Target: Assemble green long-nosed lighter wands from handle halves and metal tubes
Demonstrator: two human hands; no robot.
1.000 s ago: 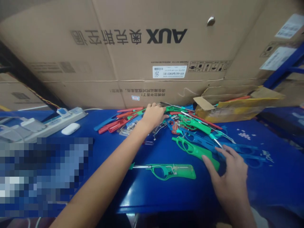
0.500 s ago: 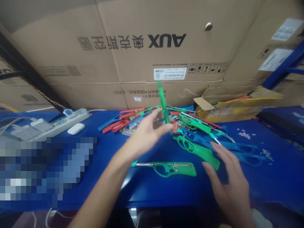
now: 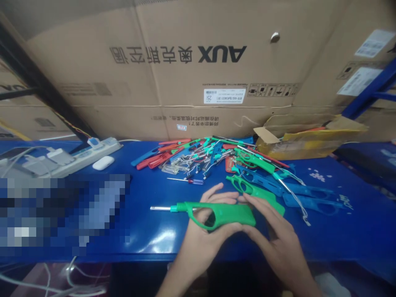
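Observation:
A green plastic lighter body (image 3: 221, 213) with a metal tube sticking out to the left lies across the blue table (image 3: 148, 235) near its front edge. My left hand (image 3: 206, 231) cups it from below, fingers curled around the handle loop. My right hand (image 3: 272, 237) grips its right end with thumb and fingers. A second green shell (image 3: 256, 192) lies just behind my right hand. Farther back sits a heap of red, blue and green lighter shells (image 3: 216, 154) with wires and small parts.
A large cardboard box (image 3: 192, 70) walls off the back of the table. A white power strip (image 3: 77, 156) and a white earbud case (image 3: 103, 162) sit at the left. An open yellow-brown carton (image 3: 309, 138) lies at the right. A small screwdriver (image 3: 188, 180) lies mid-table.
My left hand pulled back from the heap with a green piece and came down onto the lighter body at the front. My right hand shifted left onto its right end.

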